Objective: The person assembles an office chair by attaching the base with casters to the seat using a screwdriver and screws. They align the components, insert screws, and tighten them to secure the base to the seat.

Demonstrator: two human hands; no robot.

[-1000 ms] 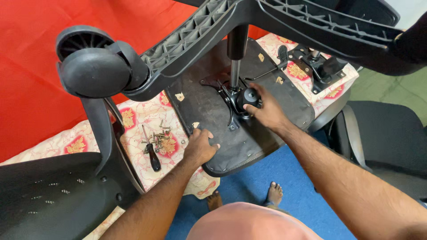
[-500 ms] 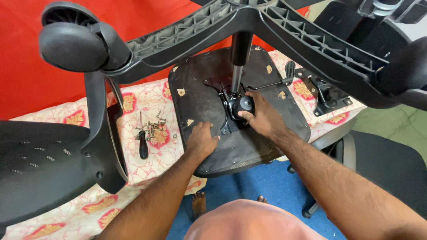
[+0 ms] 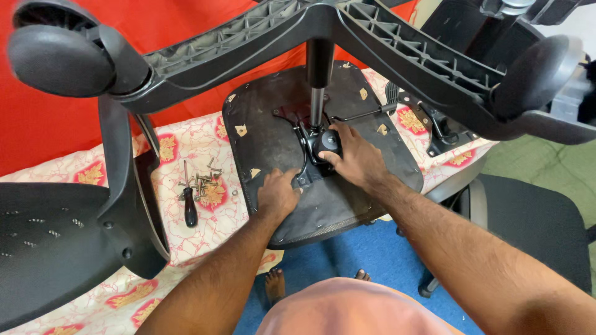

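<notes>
An upturned black chair seat (image 3: 279, 133) lies on a table with a patterned cloth (image 3: 192, 155). A metal tilt mechanism (image 3: 310, 146) is fixed at its middle, and a gas cylinder (image 3: 318, 87) rises from it to the star-shaped wheel base (image 3: 248, 37) overhead. My left hand (image 3: 276, 195) rests palm down on the seat's near part, fingers touching the mechanism's corner. My right hand (image 3: 354, 158) grips the round black knob (image 3: 328, 141) on the mechanism.
A black-handled screwdriver (image 3: 189, 208) and several loose screws (image 3: 202, 183) lie on the cloth to the left. A chair back with armrest (image 3: 56, 242) lies at the left. A second mechanism plate (image 3: 437, 127) sits at the right. Another chair (image 3: 534, 217) stands on the blue floor.
The view has shifted, so the chair parts sit further left in the picture. My left hand has slid a little toward the mechanism. My right hand stays on the knob.
</notes>
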